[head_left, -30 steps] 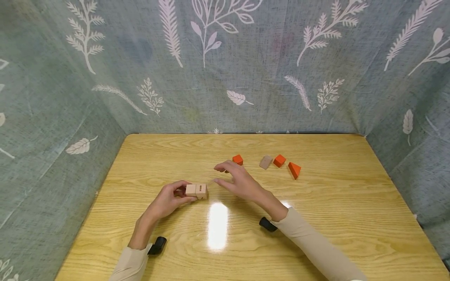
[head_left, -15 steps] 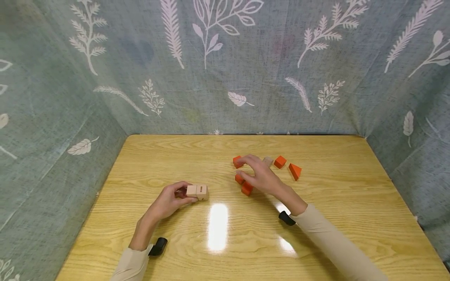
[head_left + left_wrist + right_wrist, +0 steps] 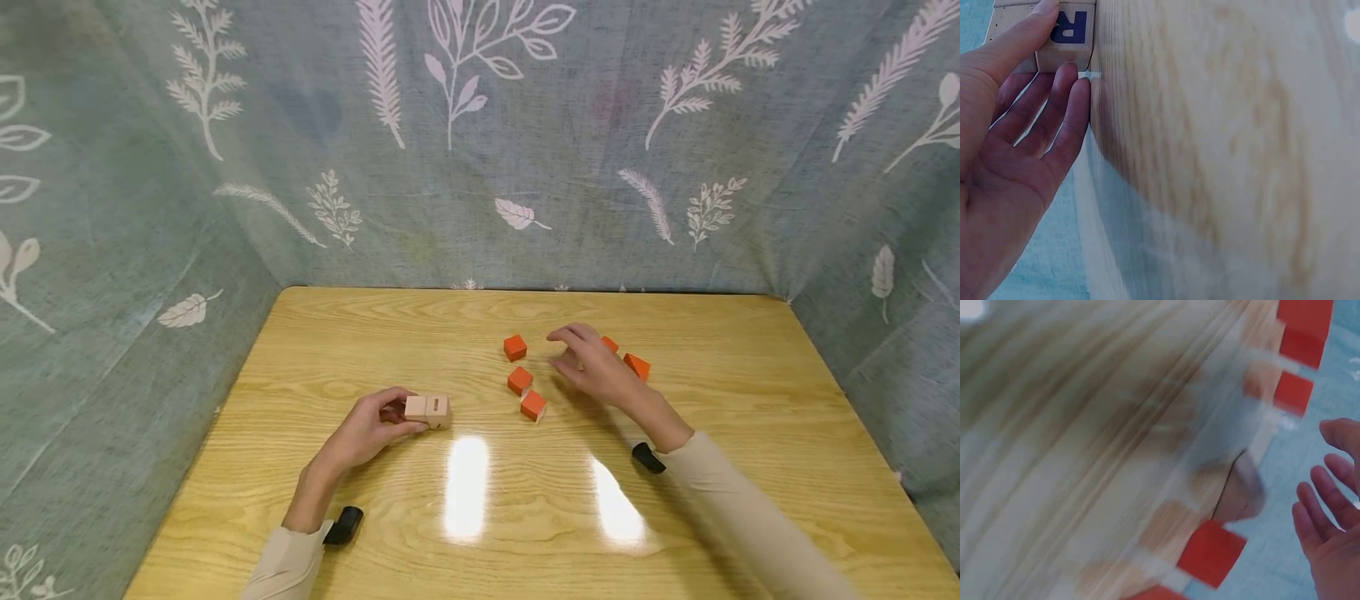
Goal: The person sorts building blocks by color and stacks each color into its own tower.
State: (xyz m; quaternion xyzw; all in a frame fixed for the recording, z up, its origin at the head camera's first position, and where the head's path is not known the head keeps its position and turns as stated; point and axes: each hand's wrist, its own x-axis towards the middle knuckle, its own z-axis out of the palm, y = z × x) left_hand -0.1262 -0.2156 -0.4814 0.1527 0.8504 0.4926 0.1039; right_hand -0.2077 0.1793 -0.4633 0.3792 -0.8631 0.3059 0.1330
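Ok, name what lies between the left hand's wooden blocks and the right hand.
In the head view, three red blocks lie between the wooden blocks and the right hand, one of them farther back.

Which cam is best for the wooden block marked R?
Left wrist: the R block is large there, its letter readable, though the left hand partly covers it. Head shows it small, letter unreadable; right wrist doesn't show it.
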